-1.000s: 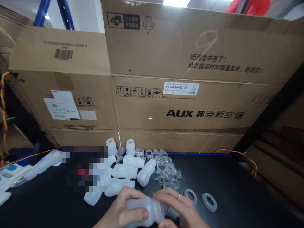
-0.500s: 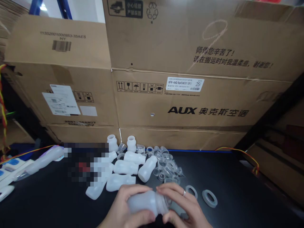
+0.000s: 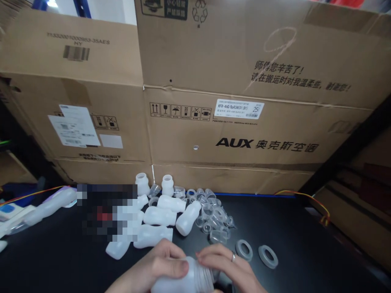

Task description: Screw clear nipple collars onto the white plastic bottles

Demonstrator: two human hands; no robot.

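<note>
My left hand [image 3: 165, 262] is wrapped round a white translucent plastic bottle [image 3: 174, 283], its thumb lying across the top side. The bottle lies on its side with its ridged neck toward the right, low in the view. At that neck, my right hand [image 3: 230, 264], a ring on one finger, curls over a clear plastic part [image 3: 215, 275], mostly covered by the fingers. Whether this part is joined to the neck cannot be seen. Two translucent rings, one nearer [image 3: 244, 250] and one farther right [image 3: 268, 256], lie beside my right hand.
Several white bottles [image 3: 160, 215] lie beyond my hands, and two short wavy ones [image 3: 168, 185] stand upright behind. A heap of clear caps and cups [image 3: 214, 213] lies to their right. A large cardboard box [image 3: 183, 134] walls off the back of the black table [image 3: 305, 236].
Both hands and the bottle have moved lower in the view and slightly left. My left thumb now lies over the bottle's upper side, and more of the ridged neck shows.
</note>
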